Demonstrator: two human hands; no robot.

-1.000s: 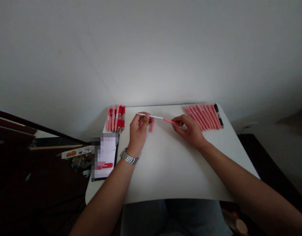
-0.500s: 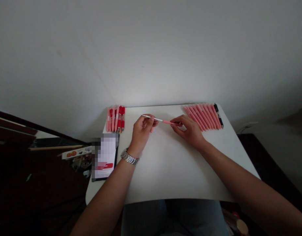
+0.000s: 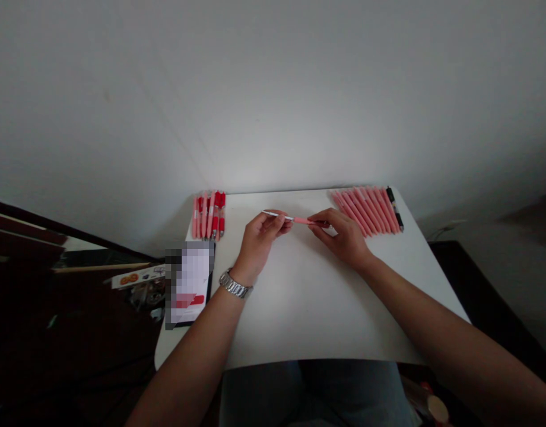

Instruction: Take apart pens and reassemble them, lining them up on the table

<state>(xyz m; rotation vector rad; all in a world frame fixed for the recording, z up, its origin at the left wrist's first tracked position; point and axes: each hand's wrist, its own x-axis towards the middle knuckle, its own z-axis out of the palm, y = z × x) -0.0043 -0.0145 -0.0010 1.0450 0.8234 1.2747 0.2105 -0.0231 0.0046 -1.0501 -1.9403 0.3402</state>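
Above the middle of the white table, my left hand (image 3: pixel 266 231) pinches a thin white pen refill (image 3: pixel 272 214) between thumb and fingertips. My right hand (image 3: pixel 342 237) is closed around a pink pen barrel (image 3: pixel 302 220), whose end points left toward the refill. Refill and barrel lie in one line, the refill's right end at or inside the barrel's mouth. My right fingers cover the rear of the barrel. What lies under the curled fingers of my left hand cannot be seen.
Several pink pens and a black pen (image 3: pixel 394 209) lie in a row at the table's (image 3: pixel 308 320) back right. Pink and red pens (image 3: pixel 209 214) are grouped at the back left. A phone or tablet (image 3: pixel 190 284) with a blurred screen lies at the left edge, near my watch-wearing wrist.
My left hand has moved slightly right, bringing the refill closer to the barrel, with less white showing between them. A pink bit seen below my left fingers is now out of sight.
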